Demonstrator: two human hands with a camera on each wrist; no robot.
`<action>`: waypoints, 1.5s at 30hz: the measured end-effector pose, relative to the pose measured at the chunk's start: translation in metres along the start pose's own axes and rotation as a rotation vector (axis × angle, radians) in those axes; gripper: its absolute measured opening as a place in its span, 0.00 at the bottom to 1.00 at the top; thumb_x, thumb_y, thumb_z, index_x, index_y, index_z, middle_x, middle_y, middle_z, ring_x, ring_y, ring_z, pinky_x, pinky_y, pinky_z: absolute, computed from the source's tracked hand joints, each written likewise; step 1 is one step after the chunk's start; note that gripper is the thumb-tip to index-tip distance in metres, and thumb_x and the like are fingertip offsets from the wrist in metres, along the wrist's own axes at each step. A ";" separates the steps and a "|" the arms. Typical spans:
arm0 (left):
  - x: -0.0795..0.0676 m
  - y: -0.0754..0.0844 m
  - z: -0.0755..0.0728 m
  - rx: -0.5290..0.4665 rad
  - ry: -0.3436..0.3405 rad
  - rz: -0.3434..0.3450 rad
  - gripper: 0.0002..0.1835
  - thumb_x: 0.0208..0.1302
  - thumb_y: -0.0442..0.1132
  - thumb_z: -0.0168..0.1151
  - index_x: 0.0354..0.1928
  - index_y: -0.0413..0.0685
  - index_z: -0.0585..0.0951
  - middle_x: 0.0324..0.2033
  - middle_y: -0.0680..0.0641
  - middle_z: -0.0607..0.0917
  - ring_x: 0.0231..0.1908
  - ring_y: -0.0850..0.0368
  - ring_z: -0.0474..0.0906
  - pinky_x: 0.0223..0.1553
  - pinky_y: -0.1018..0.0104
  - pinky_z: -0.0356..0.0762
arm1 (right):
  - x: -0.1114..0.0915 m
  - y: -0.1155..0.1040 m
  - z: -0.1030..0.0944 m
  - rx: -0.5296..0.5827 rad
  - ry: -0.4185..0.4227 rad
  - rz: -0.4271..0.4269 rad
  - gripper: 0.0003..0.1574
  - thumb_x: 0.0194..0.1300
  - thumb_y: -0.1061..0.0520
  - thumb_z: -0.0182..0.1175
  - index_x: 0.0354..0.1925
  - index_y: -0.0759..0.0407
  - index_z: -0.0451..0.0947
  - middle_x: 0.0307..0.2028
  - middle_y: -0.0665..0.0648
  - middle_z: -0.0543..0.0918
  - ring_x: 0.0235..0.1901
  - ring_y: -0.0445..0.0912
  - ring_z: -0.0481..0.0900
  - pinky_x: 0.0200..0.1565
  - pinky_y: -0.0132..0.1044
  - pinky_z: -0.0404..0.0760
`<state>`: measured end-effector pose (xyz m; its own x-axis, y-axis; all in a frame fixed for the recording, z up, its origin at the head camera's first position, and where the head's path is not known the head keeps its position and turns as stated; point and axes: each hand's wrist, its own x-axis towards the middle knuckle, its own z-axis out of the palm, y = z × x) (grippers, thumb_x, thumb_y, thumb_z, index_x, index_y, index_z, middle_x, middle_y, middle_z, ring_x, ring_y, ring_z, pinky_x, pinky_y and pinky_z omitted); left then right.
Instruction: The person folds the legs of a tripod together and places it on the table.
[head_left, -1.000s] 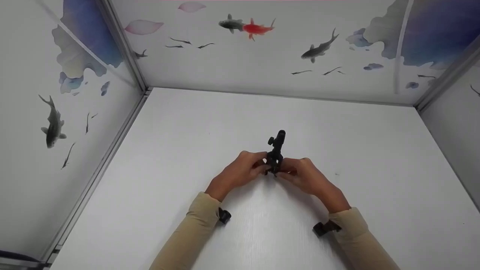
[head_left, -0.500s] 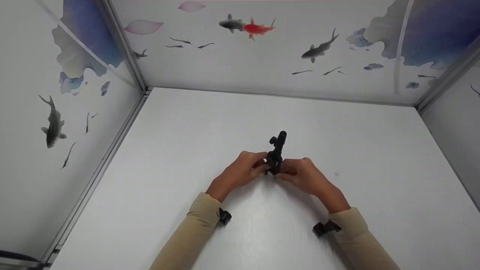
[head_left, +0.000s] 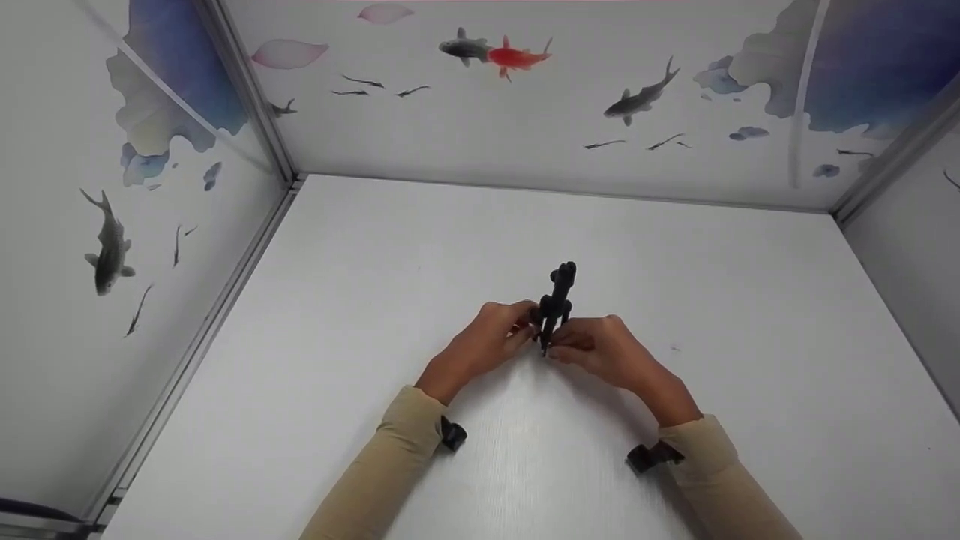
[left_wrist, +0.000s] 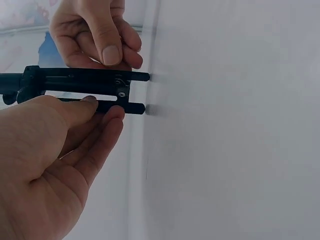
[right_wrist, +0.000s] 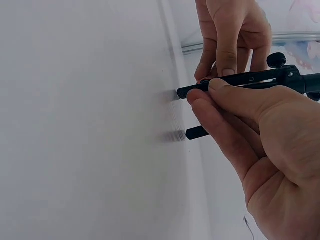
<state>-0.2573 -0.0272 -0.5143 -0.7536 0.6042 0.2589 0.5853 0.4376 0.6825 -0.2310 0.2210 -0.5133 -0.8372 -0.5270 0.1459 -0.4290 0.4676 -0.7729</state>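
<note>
A small black tripod (head_left: pixel 556 306) stands upright on the white table, its legs down and drawn close together. My left hand (head_left: pixel 484 339) pinches one leg from the left; the left wrist view shows thumb and fingertips along that leg of the tripod (left_wrist: pixel 82 73). From the right, my right hand (head_left: pixel 606 349) pinches another leg between thumb and fingers, as the right wrist view shows. Leg tips stick out past the fingers of both hands and reach the table surface. A round knob (right_wrist: pixel 276 60) sits near the top of the legs. Fingers partly hide the lower legs.
The white tabletop (head_left: pixel 360 262) spreads around both hands. Panels printed with fish, such as the back wall (head_left: pixel 525 135), enclose it on the left, back and right. A black wrist camera (head_left: pixel 453 433) is strapped at the left sleeve, another black camera (head_left: pixel 643 459) at the right.
The tripod has turned about its upright axis, so its side knob now lies nearer the post. Its legs look longer and straighter from above. Both hands have stayed almost in place.
</note>
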 end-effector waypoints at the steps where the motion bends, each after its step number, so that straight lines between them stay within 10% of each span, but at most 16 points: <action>1: 0.000 0.000 0.000 -0.011 -0.001 0.001 0.14 0.79 0.31 0.63 0.61 0.42 0.83 0.52 0.44 0.93 0.53 0.54 0.92 0.56 0.69 0.87 | 0.000 0.000 -0.001 0.004 0.003 0.001 0.10 0.70 0.60 0.75 0.49 0.54 0.91 0.43 0.51 0.95 0.44 0.44 0.95 0.47 0.33 0.91; 17: -0.005 0.003 0.000 -0.054 -0.027 -0.133 0.22 0.68 0.51 0.78 0.55 0.47 0.83 0.50 0.49 0.91 0.53 0.51 0.90 0.57 0.61 0.88 | 0.002 0.003 -0.007 -0.171 0.194 0.019 0.05 0.69 0.59 0.76 0.43 0.56 0.92 0.37 0.52 0.95 0.37 0.44 0.94 0.42 0.36 0.92; 45: -0.003 0.014 0.004 0.077 0.038 -0.086 0.18 0.69 0.47 0.77 0.52 0.44 0.87 0.44 0.46 0.95 0.44 0.51 0.92 0.51 0.56 0.85 | 0.000 -0.008 0.010 -0.237 0.257 0.004 0.12 0.75 0.62 0.69 0.53 0.61 0.91 0.47 0.60 0.94 0.48 0.51 0.94 0.48 0.46 0.92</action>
<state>-0.2460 -0.0205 -0.5080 -0.8117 0.5375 0.2284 0.5385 0.5375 0.6489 -0.2240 0.2101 -0.5131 -0.8841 -0.3428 0.3175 -0.4672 0.6371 -0.6130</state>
